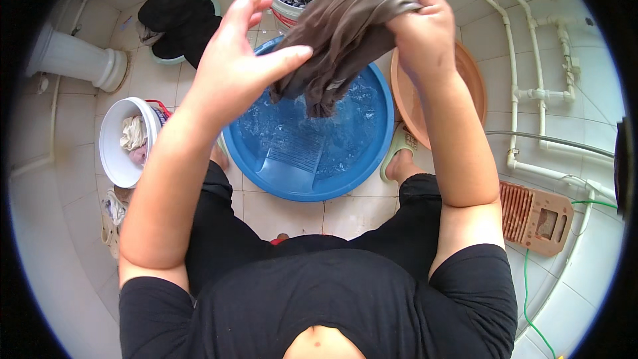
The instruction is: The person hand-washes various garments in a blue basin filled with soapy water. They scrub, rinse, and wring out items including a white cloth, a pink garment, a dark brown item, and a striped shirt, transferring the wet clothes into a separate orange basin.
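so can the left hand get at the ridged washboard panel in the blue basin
Probably yes: the left hand is open, and the gray-brown garment in the right hand leaves the ridged washboard panel uncovered.

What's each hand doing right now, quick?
Left hand: open; contact with the grey-brown cloth unclear.
Right hand: closed, holding the grey-brown cloth.

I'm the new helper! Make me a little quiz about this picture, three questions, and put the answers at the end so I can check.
1. Which hand has its fingers closed on the dark brown cloth?
A) left hand
B) right hand

2. True or false: the blue basin is completely dry inside.

3. Fill in: the white bucket with pale cloths in it stands to the ____ of the blue basin.

Key: 1. B; 2. False, there is water in it; 3. left.
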Action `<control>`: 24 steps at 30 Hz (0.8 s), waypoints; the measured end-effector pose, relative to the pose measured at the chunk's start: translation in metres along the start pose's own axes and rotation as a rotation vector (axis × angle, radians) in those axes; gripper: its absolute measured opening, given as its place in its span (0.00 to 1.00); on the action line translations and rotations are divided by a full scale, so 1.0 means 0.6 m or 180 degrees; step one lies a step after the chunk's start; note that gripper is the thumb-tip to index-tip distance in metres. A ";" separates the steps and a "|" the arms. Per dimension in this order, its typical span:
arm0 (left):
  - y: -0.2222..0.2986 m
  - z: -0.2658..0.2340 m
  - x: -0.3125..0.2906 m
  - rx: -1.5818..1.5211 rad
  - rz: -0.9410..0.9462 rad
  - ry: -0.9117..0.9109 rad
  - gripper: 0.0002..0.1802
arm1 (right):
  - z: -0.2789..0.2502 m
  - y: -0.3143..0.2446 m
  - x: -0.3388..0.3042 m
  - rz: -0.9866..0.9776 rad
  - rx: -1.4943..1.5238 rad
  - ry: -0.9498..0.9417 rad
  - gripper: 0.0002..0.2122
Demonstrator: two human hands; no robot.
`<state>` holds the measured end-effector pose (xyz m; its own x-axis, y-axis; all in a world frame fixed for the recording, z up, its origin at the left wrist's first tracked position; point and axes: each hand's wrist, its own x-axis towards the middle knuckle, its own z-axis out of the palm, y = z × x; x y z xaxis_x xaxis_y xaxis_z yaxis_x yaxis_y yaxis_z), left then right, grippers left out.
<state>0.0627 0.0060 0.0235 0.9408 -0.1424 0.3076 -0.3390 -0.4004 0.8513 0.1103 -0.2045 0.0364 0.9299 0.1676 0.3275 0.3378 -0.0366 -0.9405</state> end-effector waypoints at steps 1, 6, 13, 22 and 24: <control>0.005 -0.005 -0.022 -0.0423 -0.0361 0.0006 0.35 | -0.004 -0.002 0.001 -0.0107 0.0022 0.0106 0.14; 0.008 -0.013 -0.113 -0.1398 -0.1827 0.0247 0.27 | -0.012 0.072 -0.011 -0.0441 -0.1363 0.0172 0.17; -0.028 -0.012 -0.071 -0.1939 -0.2304 0.0168 0.18 | -0.037 0.421 -0.208 0.0421 -0.3802 -0.1000 0.25; -0.064 0.020 -0.058 -0.1582 -0.2525 -0.0140 0.17 | 0.018 0.593 -0.379 0.1876 -0.4727 -0.3018 0.23; -0.072 0.030 -0.049 -0.1598 -0.2502 -0.0202 0.17 | -0.017 0.652 -0.408 0.1612 -0.4251 -0.2332 0.22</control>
<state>0.0500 0.0111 -0.0303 0.8938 -0.0518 -0.4456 0.4474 0.0329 0.8937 0.0166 -0.2701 -0.4109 0.8461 0.2702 -0.4595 0.2760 -0.9595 -0.0559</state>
